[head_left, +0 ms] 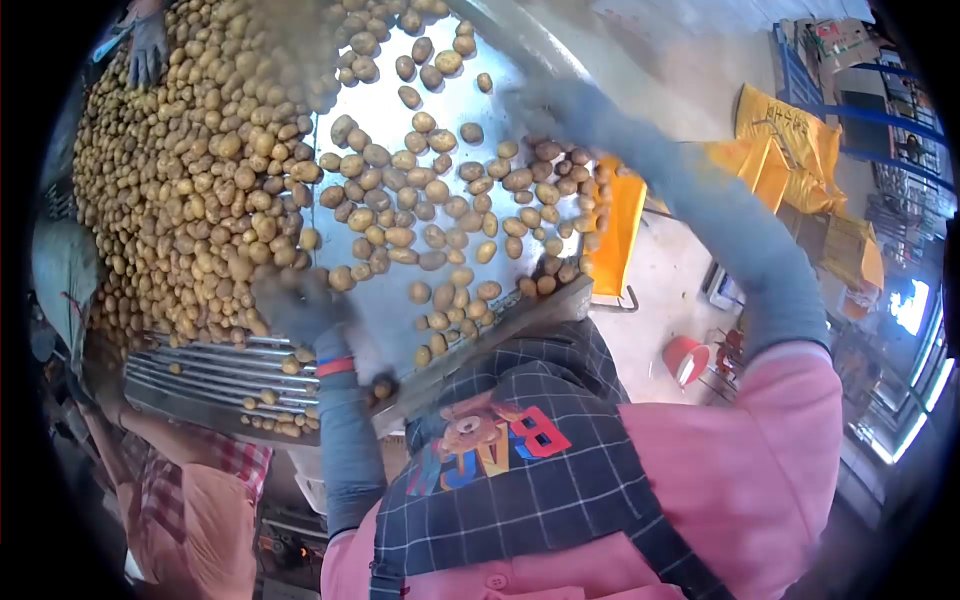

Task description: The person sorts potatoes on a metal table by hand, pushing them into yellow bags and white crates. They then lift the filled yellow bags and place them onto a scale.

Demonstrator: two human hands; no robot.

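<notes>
Potatoes [400, 237] lie spread over the metal sorting table [375, 320] in front of me, and a thick pile of potatoes [200, 200] covers its left part. My left hand [305, 305], in a dark glove, is low over the near edge of that pile, beside the metal bars. Motion smears its fingers, and what they touch is hidden. My right hand [550, 108], gloved too, reaches over the table's right side near the raised metal rim [525, 40]. It is also blurred, and I cannot see whether it holds a potato.
A grate of metal bars [220, 375] with a few potatoes is at the near left. A yellow bag [618, 235] hangs at the chute's right end; more yellow bags [790, 150] stand beyond. A red bucket [686, 358] sits on the floor. Another person's gloved hand [148, 50] is at upper left.
</notes>
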